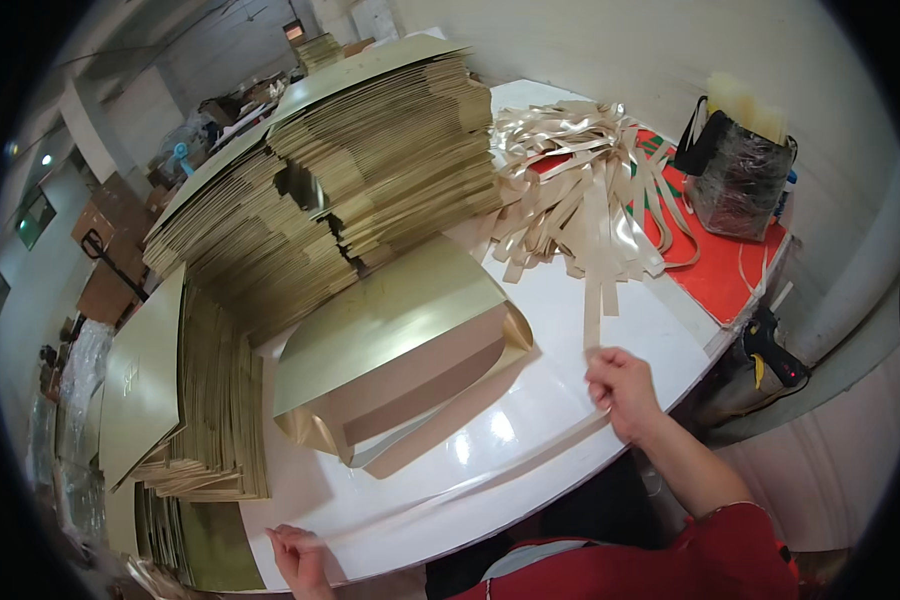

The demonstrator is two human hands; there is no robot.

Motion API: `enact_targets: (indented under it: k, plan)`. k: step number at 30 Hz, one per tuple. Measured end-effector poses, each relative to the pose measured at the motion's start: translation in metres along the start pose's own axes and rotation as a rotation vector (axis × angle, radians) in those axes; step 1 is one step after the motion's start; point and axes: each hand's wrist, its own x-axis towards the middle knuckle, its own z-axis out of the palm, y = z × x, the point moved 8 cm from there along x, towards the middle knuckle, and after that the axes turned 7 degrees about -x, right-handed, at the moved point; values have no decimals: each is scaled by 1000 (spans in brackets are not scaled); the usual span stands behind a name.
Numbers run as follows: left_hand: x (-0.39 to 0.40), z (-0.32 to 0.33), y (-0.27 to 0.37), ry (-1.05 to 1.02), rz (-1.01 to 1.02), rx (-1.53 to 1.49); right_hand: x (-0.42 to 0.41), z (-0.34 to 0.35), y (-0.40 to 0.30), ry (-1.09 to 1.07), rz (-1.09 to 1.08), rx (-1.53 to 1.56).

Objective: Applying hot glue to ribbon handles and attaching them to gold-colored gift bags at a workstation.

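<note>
A pale beige satin ribbon [457, 495], blurred, stretches across the white tabletop between my two hands. My left hand [300, 559] pinches one end at the table's front edge. Further right, my right hand [624, 390] is closed on the ribbon's other end. Directly beyond its fingers, another ribbon strip [593, 300] reaches down from a tangled heap of ribbons [562, 180]; whether the hand touches it cannot be told. In front of me a gold paper bag [397, 322] lies on its side, its open mouth and folded-in side gussets towards me.
Tall stacks of flat gold paper bags [390, 142] fill the table's back. Another stack [217, 390] stands on the left. A red sheet [727, 262] lies under a plastic-wrapped container [742, 176] at right. A black glue gun [772, 349] hangs beside the right edge of the white tabletop [667, 360].
</note>
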Motion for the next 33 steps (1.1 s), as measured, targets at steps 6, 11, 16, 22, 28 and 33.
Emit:
enact_targets:
  k: [6,11,16,22,28,33]
  plan:
    - [23,155,-164,-665,505,1608,-22,75,30,-369,91,-448]
    - [68,195,-292,-1156,372,2480,-20,91,28,-451,22,-408]
    - [103,180,-299,-688,-576,1913,0,75,6,-294,-76,-475]
    - [90,213,-311,-559,-636,1648,4,83,-3,-194,-287,-447]
    - [87,211,-307,-517,-702,1470,-12,98,-19,-75,-523,-443]
    - [76,212,-311,-482,-675,1369,-16,97,-12,11,-454,-447]
